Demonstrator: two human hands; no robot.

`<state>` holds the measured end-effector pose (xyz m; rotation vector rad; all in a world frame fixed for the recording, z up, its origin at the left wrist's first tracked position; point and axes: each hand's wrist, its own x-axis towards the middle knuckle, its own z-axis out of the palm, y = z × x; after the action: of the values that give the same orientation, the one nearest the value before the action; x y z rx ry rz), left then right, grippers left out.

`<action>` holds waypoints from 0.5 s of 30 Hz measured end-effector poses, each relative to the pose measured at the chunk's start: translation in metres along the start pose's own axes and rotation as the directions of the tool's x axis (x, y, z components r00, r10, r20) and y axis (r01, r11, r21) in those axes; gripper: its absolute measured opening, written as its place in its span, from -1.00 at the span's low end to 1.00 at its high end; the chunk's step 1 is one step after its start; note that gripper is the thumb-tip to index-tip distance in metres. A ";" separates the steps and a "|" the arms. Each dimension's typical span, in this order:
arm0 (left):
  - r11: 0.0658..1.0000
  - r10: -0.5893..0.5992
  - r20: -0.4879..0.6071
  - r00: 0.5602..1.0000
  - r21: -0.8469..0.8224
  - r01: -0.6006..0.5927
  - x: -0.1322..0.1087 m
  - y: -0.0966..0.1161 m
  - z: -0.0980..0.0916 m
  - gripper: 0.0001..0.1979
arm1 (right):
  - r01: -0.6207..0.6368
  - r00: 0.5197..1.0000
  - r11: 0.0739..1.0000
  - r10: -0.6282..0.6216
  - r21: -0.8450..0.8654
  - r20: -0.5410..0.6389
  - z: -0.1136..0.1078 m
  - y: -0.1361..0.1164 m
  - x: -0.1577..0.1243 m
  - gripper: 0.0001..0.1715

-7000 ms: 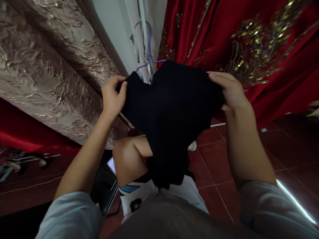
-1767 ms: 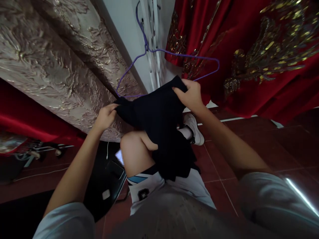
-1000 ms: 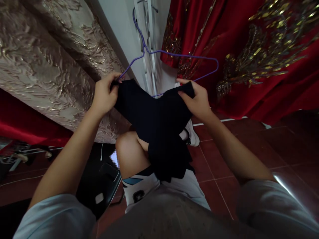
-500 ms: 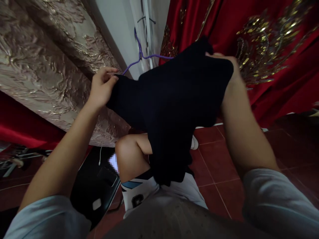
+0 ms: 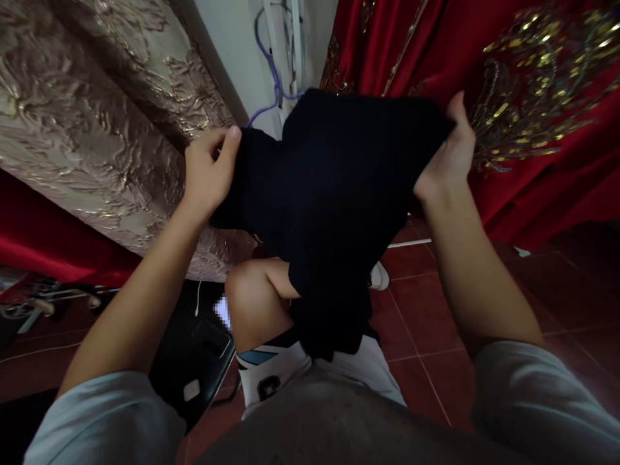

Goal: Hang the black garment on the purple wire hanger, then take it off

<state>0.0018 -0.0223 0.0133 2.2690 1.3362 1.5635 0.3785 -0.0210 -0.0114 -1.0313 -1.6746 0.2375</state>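
Observation:
A black garment (image 5: 334, 200) hangs spread in front of me, its lower end draped over my lap. My left hand (image 5: 209, 169) pinches its left upper corner. My right hand (image 5: 448, 155) grips the right upper corner, fingers curled into the cloth. A purple wire hanger (image 5: 271, 77) sticks up behind the garment; only its hook and one shoulder show, the rest is hidden by the cloth.
Gold brocade fabric (image 5: 97, 129) hangs at the left. A red gown with gold embroidery (image 5: 523, 97) hangs at the right. My bare knee (image 5: 252, 297) is below the garment. A black stool with a phone (image 5: 203, 349) stands left of it. The floor is dark red tile (image 5: 426, 310).
The garment has been lifted and spread wide over the hanger since a second ago. My right hand moved up and right, and the hanger's bar is now covered.

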 end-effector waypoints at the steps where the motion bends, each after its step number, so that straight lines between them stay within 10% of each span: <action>1: 1.000 0.004 0.005 1.000 0.026 -0.004 0.003 0.004 0.002 -0.51 | -0.079 0.996 0.994 0.076 0.071 0.042 -0.004 -0.008 0.004 -0.31; 6: 0.999 -0.038 0.026 0.999 0.033 0.037 0.015 -0.014 0.008 -0.63 | -0.341 0.916 0.855 0.209 0.390 0.342 -0.004 -0.048 -0.001 -0.18; 11: 0.990 -0.028 0.085 0.996 -0.135 0.039 -0.006 -0.020 0.004 -0.63 | -0.484 0.525 0.761 -0.144 0.433 0.839 0.009 -0.046 -0.036 -0.14; 15: 0.972 0.121 0.100 0.988 -0.214 -0.098 -0.031 0.037 0.013 -0.74 | -0.129 0.777 0.965 -0.045 0.229 0.628 0.053 -0.032 -0.059 -0.15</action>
<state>0.0314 -0.0612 0.0038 2.2962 0.9849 1.5021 0.3177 -0.0650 -0.0519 -0.8296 -2.1438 0.8977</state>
